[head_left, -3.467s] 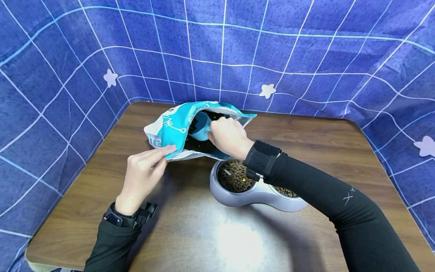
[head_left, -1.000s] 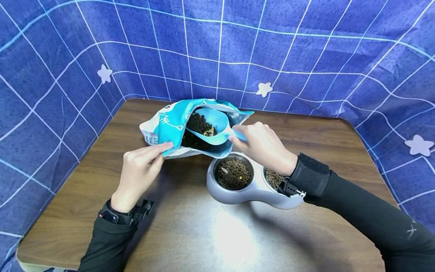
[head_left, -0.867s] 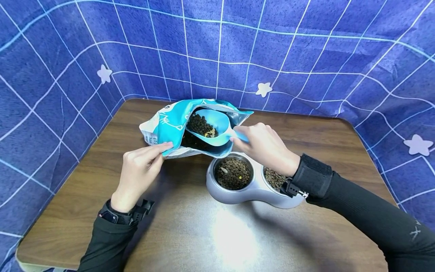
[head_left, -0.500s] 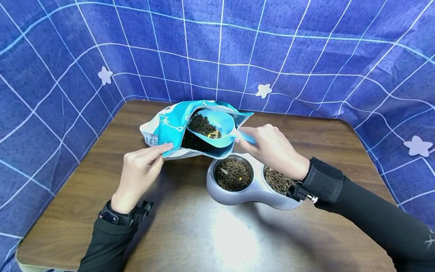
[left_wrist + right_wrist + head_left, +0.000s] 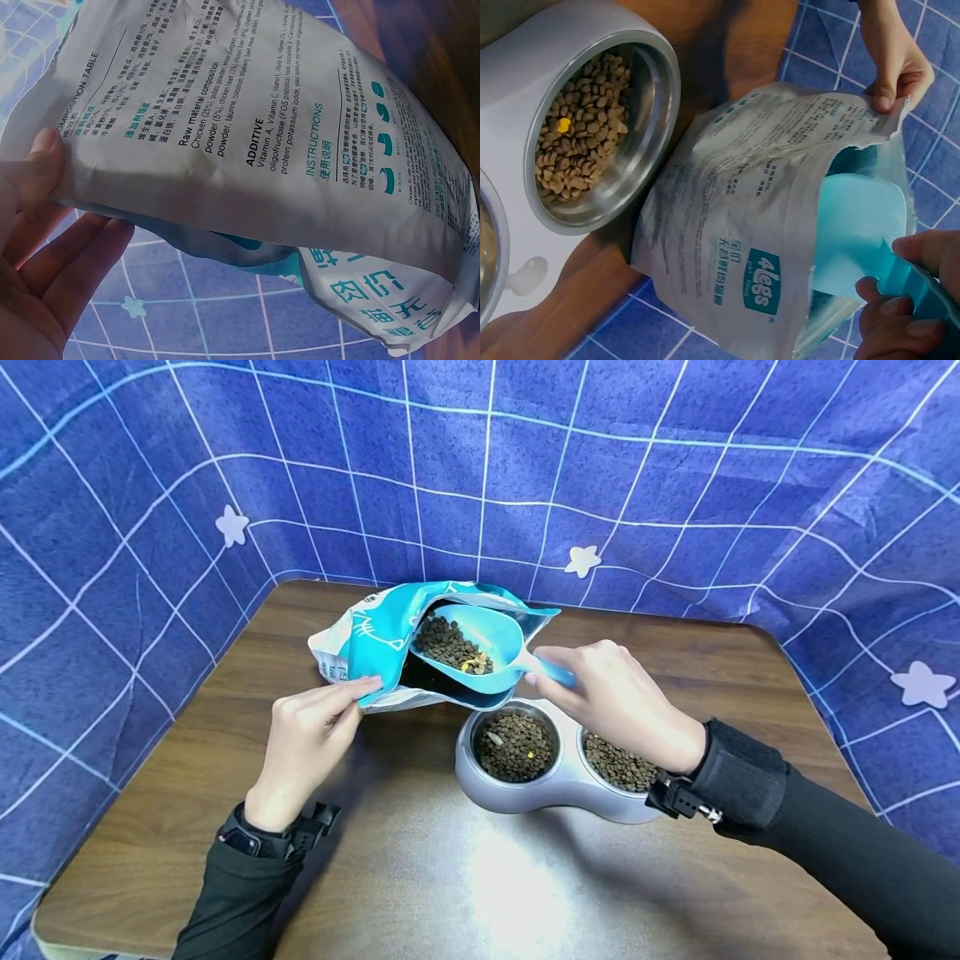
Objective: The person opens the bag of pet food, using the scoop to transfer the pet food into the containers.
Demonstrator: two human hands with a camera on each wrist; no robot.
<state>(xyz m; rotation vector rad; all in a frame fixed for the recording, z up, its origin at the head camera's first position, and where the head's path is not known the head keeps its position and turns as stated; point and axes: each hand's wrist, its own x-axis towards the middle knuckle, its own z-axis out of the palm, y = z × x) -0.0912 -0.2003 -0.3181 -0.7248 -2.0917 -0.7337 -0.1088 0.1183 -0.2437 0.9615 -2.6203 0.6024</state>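
My right hand (image 5: pixel 615 697) grips the handle of a light blue scoop (image 5: pixel 498 635), whose bowl sits in the mouth of a teal and white pet food bag (image 5: pixel 382 627). Brown kibble (image 5: pixel 450 643) with some yellow bits lies in the scoop. My left hand (image 5: pixel 311 735) pinches the bag's near left edge between thumb and fingers. In the left wrist view the thumb lies on the printed back of the bag (image 5: pixel 225 150). The right wrist view shows the scoop (image 5: pixel 859 225) partly inside the opening, with the right fingers (image 5: pixel 900 330) around its handle.
A grey double feeder (image 5: pixel 517 797) stands just in front of the bag; both bowls hold kibble, the right one partly behind my wrist. The wooden table (image 5: pixel 405 860) reaches a blue gridded cloth (image 5: pixel 450 468) with star shapes at the back and sides.
The scoop has risen from deep in the bag to its mouth and shifted right, now showing kibble. My right hand moved right and toward me with it. The left hand stays on the bag edge.
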